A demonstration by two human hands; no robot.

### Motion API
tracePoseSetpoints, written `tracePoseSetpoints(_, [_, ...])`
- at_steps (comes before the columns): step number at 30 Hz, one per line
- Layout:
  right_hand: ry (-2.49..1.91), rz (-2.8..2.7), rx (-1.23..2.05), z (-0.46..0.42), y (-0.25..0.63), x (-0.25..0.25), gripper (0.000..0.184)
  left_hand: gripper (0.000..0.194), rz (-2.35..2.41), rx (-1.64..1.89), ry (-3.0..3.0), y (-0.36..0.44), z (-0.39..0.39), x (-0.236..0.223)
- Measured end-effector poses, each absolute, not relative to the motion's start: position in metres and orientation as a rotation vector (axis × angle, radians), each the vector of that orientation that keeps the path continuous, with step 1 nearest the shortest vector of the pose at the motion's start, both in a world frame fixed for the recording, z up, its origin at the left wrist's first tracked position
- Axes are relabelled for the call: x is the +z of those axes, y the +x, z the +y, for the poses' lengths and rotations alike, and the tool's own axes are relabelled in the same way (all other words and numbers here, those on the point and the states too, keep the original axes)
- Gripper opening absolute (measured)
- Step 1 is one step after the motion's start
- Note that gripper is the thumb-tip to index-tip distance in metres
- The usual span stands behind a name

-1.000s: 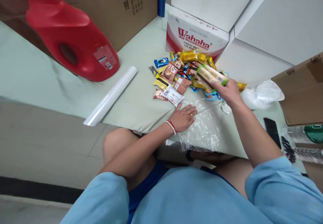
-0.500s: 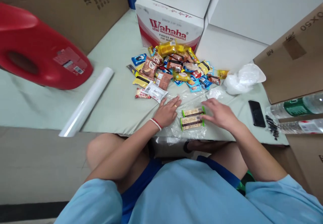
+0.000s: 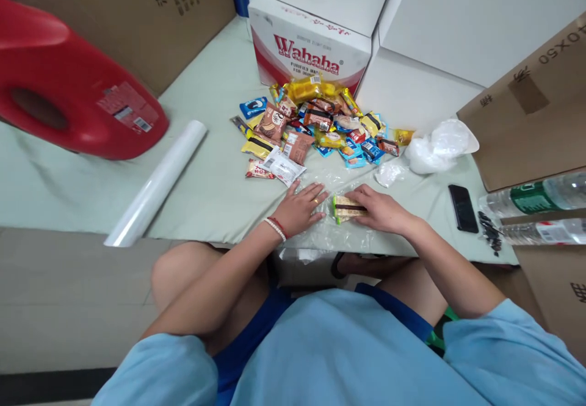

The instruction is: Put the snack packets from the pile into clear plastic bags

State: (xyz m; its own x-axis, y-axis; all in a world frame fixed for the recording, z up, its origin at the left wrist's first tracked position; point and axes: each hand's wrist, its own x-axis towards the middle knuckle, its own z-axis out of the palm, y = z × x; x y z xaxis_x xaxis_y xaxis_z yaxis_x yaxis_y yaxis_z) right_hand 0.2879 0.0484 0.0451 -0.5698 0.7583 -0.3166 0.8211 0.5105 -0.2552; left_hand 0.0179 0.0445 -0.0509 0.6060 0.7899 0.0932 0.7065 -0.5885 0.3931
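Observation:
Two wrapped snack bars (image 3: pixel 343 208) with green ends lie together on a clear plastic bag (image 3: pixel 315 235) at the table's front edge. My right hand (image 3: pixel 382 209) grips them from the right, fingers curled over their right part. On the bag's left side my left hand (image 3: pixel 301 209) rests flat, fingers spread, holding nothing. Just beyond it a white snack packet (image 3: pixel 282 166) lies at the near edge of a pile of wrapped snacks (image 3: pixel 315 119) in yellow, brown, red and blue.
Behind the pile stands a Wahaha carton (image 3: pixel 311 52). At left are a red jug (image 3: pixel 86 94) and a white roll (image 3: pixel 158 183). To the right lie crumpled plastic (image 3: pixel 437 146), a phone (image 3: pixel 463 208), clear bottles (image 3: pixel 535 198) and a cardboard box (image 3: pixel 522 113).
My right hand brought the two bars from the pile onto the bag, let go, then closed on them and pushed them together. The left hand stays flat on the bag.

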Motion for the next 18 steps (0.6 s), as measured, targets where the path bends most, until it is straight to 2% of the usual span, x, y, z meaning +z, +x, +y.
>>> tracePoseSetpoints(6, [1.278,2.452,-0.424,0.056,0.273,0.036,0.066,0.087,1.192,0.268,2.547,0.002,0.05,-0.046])
tracePoseSetpoints(12, [1.32,2.454,-0.407,0.049,0.292,0.033,0.06,0.089,1.254,0.241,2.526,-0.021,0.052,-0.049])
tracePoseSetpoints(18, [1.349,2.358,-0.41,0.054,0.322,0.047,0.058,0.114,1.27,0.151,2.457,-0.03,0.056,-0.045])
